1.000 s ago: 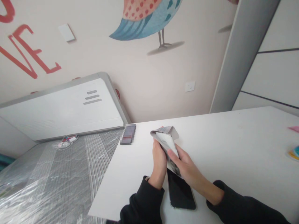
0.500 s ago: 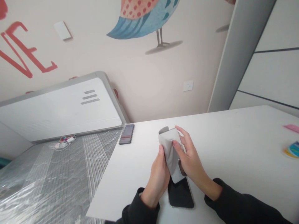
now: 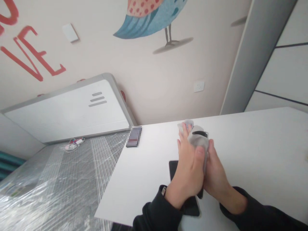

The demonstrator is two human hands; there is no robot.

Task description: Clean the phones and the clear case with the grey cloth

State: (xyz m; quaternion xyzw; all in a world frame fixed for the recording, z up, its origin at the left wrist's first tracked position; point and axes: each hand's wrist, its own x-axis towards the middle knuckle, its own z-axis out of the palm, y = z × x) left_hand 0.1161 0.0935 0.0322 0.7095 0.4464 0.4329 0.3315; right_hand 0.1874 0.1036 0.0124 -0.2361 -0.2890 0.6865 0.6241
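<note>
Reads "VE" in large red painted letters [image 3: 36, 55] on the pale wall, with a curved red stroke [image 3: 15, 14] above them cut off at the view's left side. Blurs a small dark grey item [image 3: 134, 138] at the table's [image 3: 130, 179] far left corner into coarse squares, too pixelated to read or identify.

Has the left hand [image 3: 190, 166] gripping a soft, crumpled grey cloth [image 3: 198, 141], fingers stretched toward a loose fold; has the right hand [image 3: 216, 175] closed against the other side. Places this cloth between the palms, over the table, well in from the left edge. Reveals only a dark, curved edge of something inside the cloth, mostly hidden.

Covers much of a black, glossy, rounded-corner phone [image 3: 192, 208] with the left hand and wrist, lying flat toward the table's near edge. Shows, beyond the table's left edge, crinkled clear plastic [image 3: 69, 179] over grey striped fabric
</note>
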